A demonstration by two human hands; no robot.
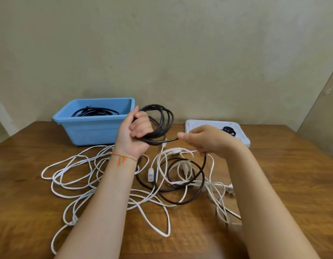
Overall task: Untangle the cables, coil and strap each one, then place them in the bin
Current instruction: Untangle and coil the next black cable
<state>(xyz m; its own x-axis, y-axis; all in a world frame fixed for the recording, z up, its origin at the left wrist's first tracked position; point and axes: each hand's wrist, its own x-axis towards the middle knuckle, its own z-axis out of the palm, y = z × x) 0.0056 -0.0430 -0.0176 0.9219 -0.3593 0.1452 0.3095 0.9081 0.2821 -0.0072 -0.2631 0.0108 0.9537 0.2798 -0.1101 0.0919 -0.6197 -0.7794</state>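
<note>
We see a light blue bin [91,128] in the middle left of the frame, with a black cable [94,111] inside it. Our left hand [135,131] grips a coil of dark brown-black cable [162,120]; on that wrist is an orange thread bracelet [122,158] with neon orange and green tassels. White cables [78,176] sprawl over the brown, wood-grained table [285,165]. At middle right, a pale bluish-white lid [242,136] carries black straps [229,130]. The wall [162,43] is mottled beige-green.
</note>
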